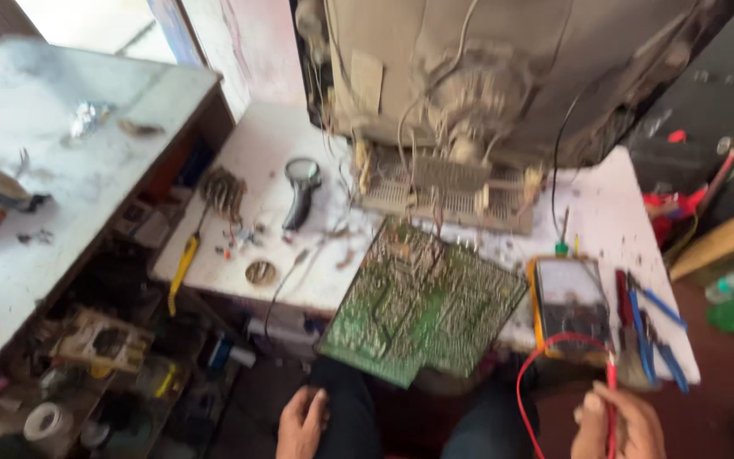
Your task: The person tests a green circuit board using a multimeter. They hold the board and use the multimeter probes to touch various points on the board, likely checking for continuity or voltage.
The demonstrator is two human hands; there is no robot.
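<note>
Right hand (618, 425) at bottom edge, grip closed on red probe (611, 399) pointing up toward meter (569, 306), left hand (302, 422) loosely curled on knee holding nothing, green board (418, 302) overhanging bench (273, 161) front edge, old television (486, 76) behind.

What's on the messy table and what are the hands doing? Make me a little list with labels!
Left hand: left hand rests on the knee, holding nothing
Right hand: right hand grips a red probe
Meter: yellow multimeter on the white table, red wire looping to it
Board: green circuit board overhanging the table edge
Behind: open old television
Also: magnifying glass, yellow screwdriver
</note>
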